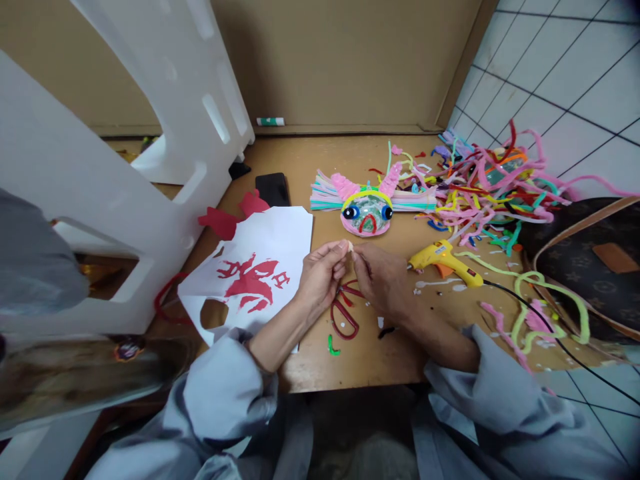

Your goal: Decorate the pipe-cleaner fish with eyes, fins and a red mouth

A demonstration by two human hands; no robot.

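Two hands meet over the middle of a wooden table (350, 360), fingertips pressed together on one tiny pale piece (351, 246). The largest thing nearby is a white plastic frame (165, 133) leaning across the left side. A brown patterned handbag (595, 267) sits at the right edge. A big tangle of pipe cleaners (490, 187) in pink, red, green and orange spreads over the far right of the table. A white paper sheet (270, 253) with red cut-out shapes lies just left of the hands. A round craft mask (367, 212) with blue eyes, a red mouth and pink horns rests beyond the hands. A yellow hot-glue gun (443, 259) lies just right of them, its black cord trailing off to the right. A black phone (273, 189) lies past the paper. A red pipe-cleaner loop (345, 313) lies under the wrists. The left hand (320, 277) and the right hand (383, 280) each pinch the pale piece between thumb and forefinger; what it is cannot be told.
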